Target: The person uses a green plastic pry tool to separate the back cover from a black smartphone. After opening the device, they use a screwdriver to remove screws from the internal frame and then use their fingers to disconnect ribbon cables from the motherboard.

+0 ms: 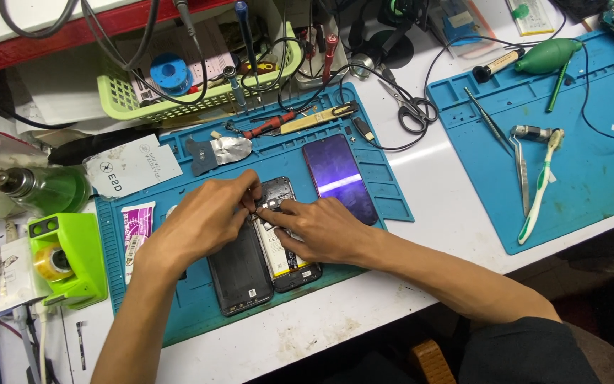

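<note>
An opened smartphone (pixel 287 264) lies on the blue work mat (pixel 179 313), its battery and circuit board exposed. Beside it on the left rests a black back cover (pixel 239 277). My left hand (pixel 204 220) pinches something small at the phone's upper end, fingertips together; what it grips is too small to tell. My right hand (pixel 321 227) rests on the phone's upper half, fingertips pressing near the same spot. A separate phone screen (pixel 339 178), purple and glossy, lies just to the right of my hands.
A green tape dispenser (pixel 65 259) stands at the left. Behind the mat are a green basket (pixel 179 99) of tools, screwdrivers and scissors (pixel 413 110). A second blue mat (pixel 577 142) at the right holds tweezers, a toothbrush (pixel 538 192) and a green blower (pixel 545 57).
</note>
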